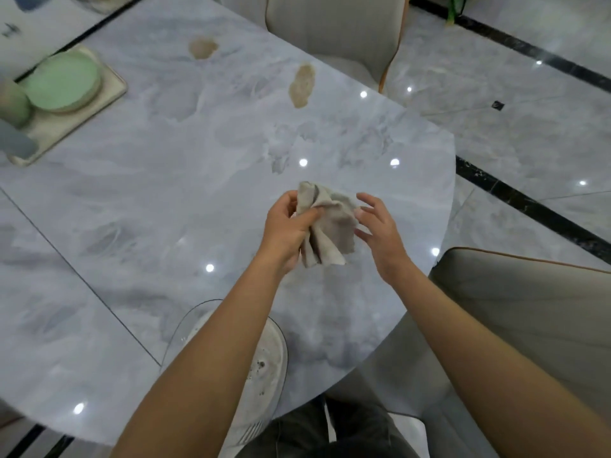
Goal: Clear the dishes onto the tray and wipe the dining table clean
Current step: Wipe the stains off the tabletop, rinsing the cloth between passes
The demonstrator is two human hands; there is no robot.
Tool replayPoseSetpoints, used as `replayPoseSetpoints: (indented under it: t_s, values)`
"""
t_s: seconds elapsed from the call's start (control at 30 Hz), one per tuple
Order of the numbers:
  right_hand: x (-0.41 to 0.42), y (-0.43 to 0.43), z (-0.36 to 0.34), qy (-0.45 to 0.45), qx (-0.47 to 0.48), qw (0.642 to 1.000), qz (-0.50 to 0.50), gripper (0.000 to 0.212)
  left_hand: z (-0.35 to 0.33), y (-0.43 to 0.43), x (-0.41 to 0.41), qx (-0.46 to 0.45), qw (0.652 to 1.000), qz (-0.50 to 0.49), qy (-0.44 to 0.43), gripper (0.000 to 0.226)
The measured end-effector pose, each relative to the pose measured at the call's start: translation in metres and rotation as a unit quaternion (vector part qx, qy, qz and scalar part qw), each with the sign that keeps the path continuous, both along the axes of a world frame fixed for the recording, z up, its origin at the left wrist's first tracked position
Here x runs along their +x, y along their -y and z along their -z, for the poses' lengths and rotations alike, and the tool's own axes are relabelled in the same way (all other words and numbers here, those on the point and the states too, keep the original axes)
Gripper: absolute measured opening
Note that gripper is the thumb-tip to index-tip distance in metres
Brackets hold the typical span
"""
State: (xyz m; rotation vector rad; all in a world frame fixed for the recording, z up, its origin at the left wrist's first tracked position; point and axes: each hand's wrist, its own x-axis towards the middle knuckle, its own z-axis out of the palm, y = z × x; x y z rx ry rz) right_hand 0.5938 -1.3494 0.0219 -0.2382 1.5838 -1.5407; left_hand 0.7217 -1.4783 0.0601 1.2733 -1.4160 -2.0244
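Left hand [288,226] pinches the cloth [325,226], right hand [375,223] spread beside it; wiping next needs reaching the far stains [302,84].

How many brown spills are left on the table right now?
2. One spill lies at the far side, right of the tray. The other spill sits nearer the table's right edge by the chair. Arms may hide more.

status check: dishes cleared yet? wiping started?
Clearing looks mostly done: the green plate and cups sit on the tray at far left. In hand: the left hand grips a beige cloth above the table; the right hand is open beside it. Left: two brown spills near the far edge remain unwiped.
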Motion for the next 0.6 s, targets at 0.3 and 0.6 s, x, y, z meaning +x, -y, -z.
replayPoseSetpoints:
  t_s: [0.3,0.6]
  values:
    - [0.010,0.018,-0.016,0.144,-0.060,0.981,-0.117,0.046,-0.013,0.016,0.023,0.144,0.988,0.006,-0.053,0.059]
    - [0.018,0.034,-0.008,0.080,0.036,0.996,-0.031,0.025,-0.002,0.032,0.049,0.127,0.990,-0.037,0.054,0.025]
